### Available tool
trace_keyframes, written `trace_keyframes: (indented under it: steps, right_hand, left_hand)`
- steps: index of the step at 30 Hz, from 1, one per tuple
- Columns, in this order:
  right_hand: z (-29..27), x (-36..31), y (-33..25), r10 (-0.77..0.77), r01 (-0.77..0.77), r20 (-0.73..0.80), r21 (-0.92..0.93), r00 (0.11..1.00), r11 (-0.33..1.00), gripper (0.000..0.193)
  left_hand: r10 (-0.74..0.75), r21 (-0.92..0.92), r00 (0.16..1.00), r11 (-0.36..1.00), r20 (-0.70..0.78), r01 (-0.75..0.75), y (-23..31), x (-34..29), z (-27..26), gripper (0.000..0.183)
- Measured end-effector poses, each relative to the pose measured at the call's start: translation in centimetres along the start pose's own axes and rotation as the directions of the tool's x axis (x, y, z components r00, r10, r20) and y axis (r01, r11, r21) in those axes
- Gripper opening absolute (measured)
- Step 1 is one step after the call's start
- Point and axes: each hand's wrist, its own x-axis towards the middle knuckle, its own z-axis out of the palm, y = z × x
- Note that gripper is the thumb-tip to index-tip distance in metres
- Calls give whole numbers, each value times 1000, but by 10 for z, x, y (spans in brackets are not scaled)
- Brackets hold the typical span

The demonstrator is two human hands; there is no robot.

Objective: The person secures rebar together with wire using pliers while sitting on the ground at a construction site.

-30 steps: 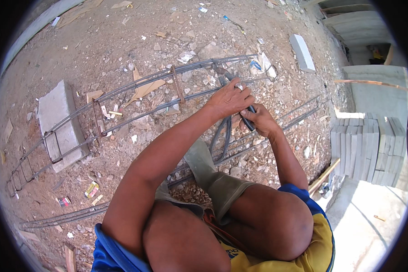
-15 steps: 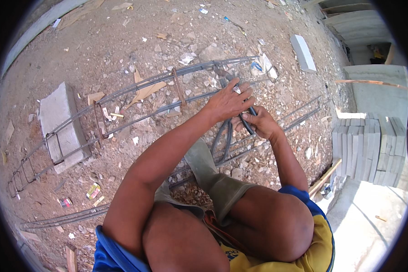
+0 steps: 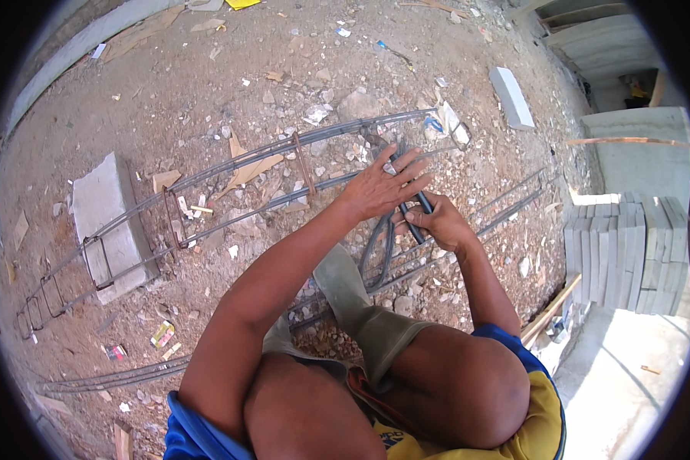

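Observation:
A long steel rebar cage [image 3: 330,133] runs across the ground in front of me, with rusty stirrups [image 3: 304,165] joining its bars. My right hand [image 3: 445,223] is closed around the dark handles of a pair of pincers [image 3: 425,203], whose head points away toward the bars' right end. Above the tool, my left hand [image 3: 379,186] has its fingers spread and its palm down, partly covering the pincers. Whether it touches them I cannot tell. Dark bent strands [image 3: 373,249], perhaps tie wire, hang below my hands beside my boot.
A concrete block [image 3: 111,218] lies under the cage's left part. More rebar [image 3: 506,207] lies at right and near my boots [image 3: 341,280]. Grey blocks [image 3: 609,245] stand stacked at right, and a single pale block [image 3: 511,98] lies farther off. Rubble and scraps litter the dirt.
My left hand's fingers have spread out and lifted from around the pincers. The right hand keeps its hold, and the tool has shifted slightly. The view has tilted a little.

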Motion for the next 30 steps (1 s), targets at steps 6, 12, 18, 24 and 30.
trace_keyframes:
  steps: [6,12,18,24,30]
  right_hand:
    - [5,-7,-14,-87,36,-99,-431,991,902,26]
    - [4,-4,-16,-69,27,-104,-361,992,932,15]
    - [1,-1,-5,64,-68,-63,-65,996,996,18]
    - [14,-5,-13,-325,-100,-184,-961,928,257,30]
    - [17,-5,-7,-614,-275,-242,-960,751,43,21]
  left_hand:
    - [27,68,1000,997,5,-27,-2,-3,-2,51]
    - [35,52,999,998,-11,-34,-1,1,-6,47]
    - [72,6,997,997,-1,-72,6,14,-14,27]
    - [35,-175,999,984,16,-32,-1,22,-3,9]
    - [-50,-274,992,958,112,79,-1,51,-10,11]
